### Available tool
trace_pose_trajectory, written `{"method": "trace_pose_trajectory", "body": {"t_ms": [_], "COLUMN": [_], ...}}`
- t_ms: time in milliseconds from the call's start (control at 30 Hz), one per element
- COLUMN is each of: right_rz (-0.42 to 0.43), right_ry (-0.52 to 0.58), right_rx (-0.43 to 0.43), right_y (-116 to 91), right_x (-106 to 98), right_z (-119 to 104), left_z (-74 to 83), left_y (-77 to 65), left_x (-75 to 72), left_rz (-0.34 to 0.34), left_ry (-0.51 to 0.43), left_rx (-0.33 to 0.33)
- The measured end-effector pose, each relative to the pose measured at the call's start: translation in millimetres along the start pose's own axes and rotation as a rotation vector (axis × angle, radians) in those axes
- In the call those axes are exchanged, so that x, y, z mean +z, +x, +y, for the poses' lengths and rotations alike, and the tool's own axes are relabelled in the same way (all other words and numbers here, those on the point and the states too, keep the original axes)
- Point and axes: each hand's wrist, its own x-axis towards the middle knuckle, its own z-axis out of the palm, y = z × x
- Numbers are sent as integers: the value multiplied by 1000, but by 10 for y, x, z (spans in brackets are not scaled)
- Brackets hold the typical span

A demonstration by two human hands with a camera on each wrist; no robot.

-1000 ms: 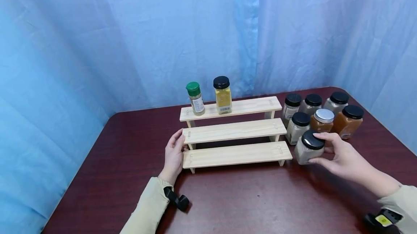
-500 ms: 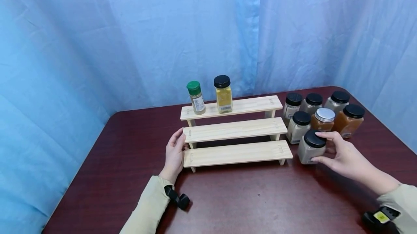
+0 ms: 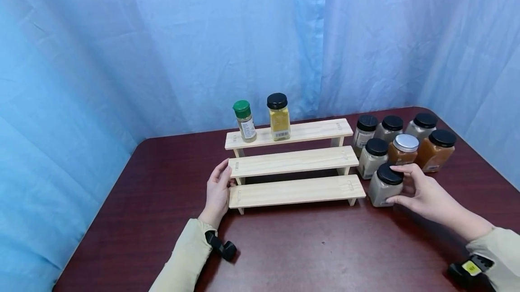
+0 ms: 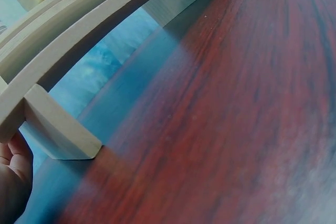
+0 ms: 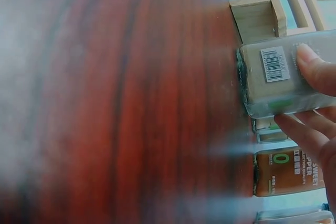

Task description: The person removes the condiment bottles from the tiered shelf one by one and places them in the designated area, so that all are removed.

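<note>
In the head view a three-tier pale wooden rack [image 3: 292, 192] stands at mid-table. My left hand [image 3: 216, 195] grips its left end by the middle and lowest shelves, some fingers hidden behind the wood. Over on the right, my right hand [image 3: 430, 197] holds a spice jar [image 3: 382, 191] with a black lid and greyish powder, thumb low on the side and fingers at the lid. This jar is upright, just off the right end of the lowest shelf. A barcode label [image 5: 275, 64] shows on it in the right wrist view.
A green-capped shaker [image 3: 247, 128] and a black-lidded jar of yellow spice [image 3: 279, 122] stand on the top shelf. Several more jars crowd the table right of the rack, among them a silver-lidded one [image 3: 403, 149] and an orange-brown one [image 3: 434, 154]. Blue curtains [image 3: 227, 34] hang behind.
The held jar shifts slightly right, then slightly back left beside the rack, with my right hand on it throughout. My left hand stays on the rack's left end.
</note>
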Motion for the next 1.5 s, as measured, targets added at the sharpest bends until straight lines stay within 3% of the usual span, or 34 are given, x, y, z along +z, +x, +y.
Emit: {"method": "trace_pose_trajectory", "body": {"t_ms": [733,1033,1500], "right_rz": [-50,23,190], "right_ry": [-152,-144,-30], "right_rx": [153,20,117], "right_y": [40,142,377], "right_x": [-186,-276,-386], "right_z": [-103,-171,-494], "left_z": [13,17,5], "left_y": [-2,-9,-13], "left_x": [14,16,10], "left_rz": [4,1,3], "left_ry": [1,6,9], "left_rx": [-9,-9,2]}}
